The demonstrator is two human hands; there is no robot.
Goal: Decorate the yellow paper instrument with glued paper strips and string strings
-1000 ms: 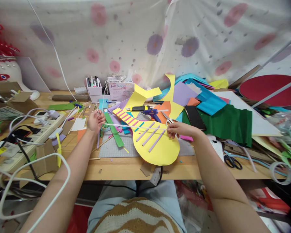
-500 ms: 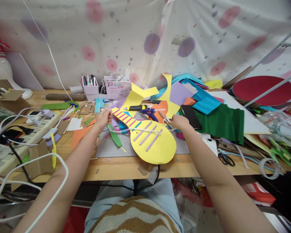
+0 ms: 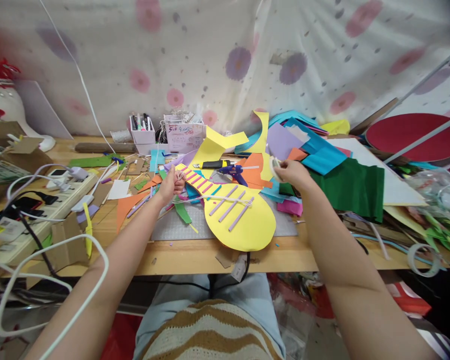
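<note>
Cluttered wooden table (image 3: 195, 257), flowered curtain behind. Our left hand (image 3: 171, 184) pinches one end of a white strip (image 3: 217, 198) lying slack across the yellow paper guitar (image 3: 251, 232). Our right hand (image 3: 290, 172), beyond the guitar, grips what looks like a whitish roll (image 3: 274, 167). We judge a sharp tug could drag the strip against the purple bars (image 3: 240, 216) and tear them loose.
</note>
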